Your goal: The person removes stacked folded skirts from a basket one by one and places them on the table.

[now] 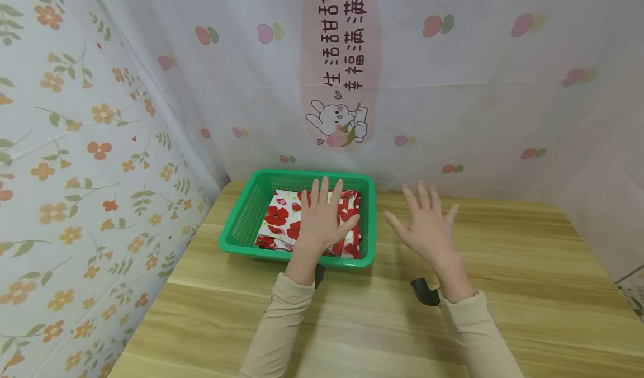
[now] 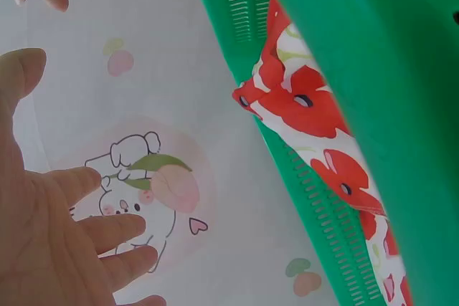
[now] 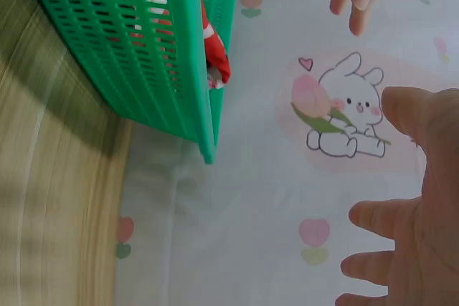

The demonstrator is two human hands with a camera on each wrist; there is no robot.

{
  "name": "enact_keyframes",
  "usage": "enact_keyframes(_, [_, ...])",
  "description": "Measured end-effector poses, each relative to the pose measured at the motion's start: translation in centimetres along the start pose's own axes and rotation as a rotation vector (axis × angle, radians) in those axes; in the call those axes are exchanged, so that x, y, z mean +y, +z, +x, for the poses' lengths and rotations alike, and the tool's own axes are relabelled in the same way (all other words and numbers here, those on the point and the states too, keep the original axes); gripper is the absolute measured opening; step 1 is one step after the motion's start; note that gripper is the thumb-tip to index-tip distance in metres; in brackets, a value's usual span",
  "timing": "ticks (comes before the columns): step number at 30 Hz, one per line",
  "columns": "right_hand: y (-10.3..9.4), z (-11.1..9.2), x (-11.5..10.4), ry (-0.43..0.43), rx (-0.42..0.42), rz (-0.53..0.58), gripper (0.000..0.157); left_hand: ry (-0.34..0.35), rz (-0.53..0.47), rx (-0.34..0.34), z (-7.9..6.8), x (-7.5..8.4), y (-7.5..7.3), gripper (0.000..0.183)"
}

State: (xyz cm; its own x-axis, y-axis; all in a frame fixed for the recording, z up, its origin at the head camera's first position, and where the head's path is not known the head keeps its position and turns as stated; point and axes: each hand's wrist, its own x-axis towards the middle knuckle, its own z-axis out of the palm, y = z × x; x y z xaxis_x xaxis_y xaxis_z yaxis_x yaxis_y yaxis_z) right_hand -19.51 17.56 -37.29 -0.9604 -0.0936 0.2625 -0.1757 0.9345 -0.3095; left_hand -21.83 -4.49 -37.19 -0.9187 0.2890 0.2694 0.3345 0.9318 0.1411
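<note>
Fingers spread, my left hand hovers above a green plastic basket and holds nothing. Folded cloth, white with red poppies, lies inside the basket, partly hidden by that hand in the head view. To the right of the basket, my right hand is raised over the table with its fingers spread too. Seen from the left wrist, the cloth bulges up near the basket rim. The right wrist view catches the slotted basket side and a bit of red cloth.
The basket stands toward the back left of a wooden table. Behind it hangs a white curtain with a printed rabbit, and a flowered curtain hangs along the left. A black wrist mount sits under the right wrist.
</note>
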Motion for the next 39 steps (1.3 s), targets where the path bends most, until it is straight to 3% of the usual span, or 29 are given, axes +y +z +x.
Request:
enact_keyframes(5, [0.4, 0.4, -0.9, -0.025, 0.017, 0.062, 0.077, -0.020, -0.009, -0.005, -0.1, -0.8, -0.2, 0.079])
enact_keyframes(14, [1.4, 1.1, -2.4, -0.056, 0.042, 0.315, 0.072, -0.099, -0.048, -0.007, -0.9, -3.4, -0.3, 0.080])
enact_keyframes(19, [2.0, 1.6, -3.5, -0.058, 0.056, 0.393, 0.070, -0.134, -0.066, -0.001, -1.5, -5.0, -0.3, 0.079])
enact_keyframes(31, [3.6, 2.5, -5.4, -0.028, -0.013, 0.443, 0.072, -0.220, -0.197, 0.001, -2.8, -8.6, -0.5, 0.078])
enact_keyframes(39, [5.3, 3.3, -5.8, -0.063, -0.057, 0.458, 0.065, -0.273, -0.248, -0.005, -3.4, -11.0, -0.1, 0.067])
